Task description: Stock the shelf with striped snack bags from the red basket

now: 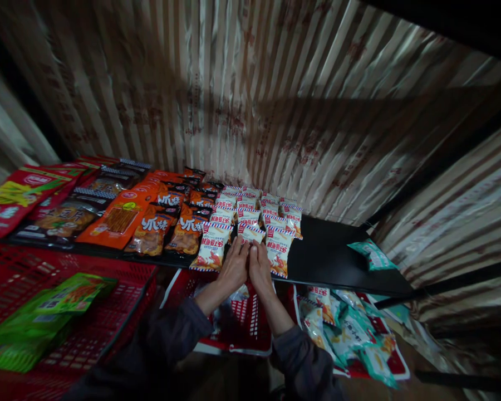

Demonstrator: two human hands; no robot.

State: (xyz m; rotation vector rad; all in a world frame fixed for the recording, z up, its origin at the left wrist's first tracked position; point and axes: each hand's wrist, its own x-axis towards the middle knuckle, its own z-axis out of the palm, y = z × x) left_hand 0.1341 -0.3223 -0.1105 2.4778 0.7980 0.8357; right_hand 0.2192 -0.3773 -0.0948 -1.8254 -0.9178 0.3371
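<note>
Both my hands meet at the front of the middle column of white snack bags on a black shelf [321, 250]. My left hand [235, 264] holds the left side of a white snack bag [251, 231], its fingers closed against it. My right hand [259, 268] grips the same bag from the right, the two thumbs close together. The lower part of this bag is hidden behind my hands. Matching snack bags lie on either side, one left [211, 248] and one right [278, 253], with more in rows behind.
Orange-brown snack bags [150, 228], an orange packet [119, 220] and red bags [25, 192] line the shelf's left. A teal bag [372, 254] lies at its right end. Below stand red baskets, one with green packets [45, 317], another with mixed bags [353, 328].
</note>
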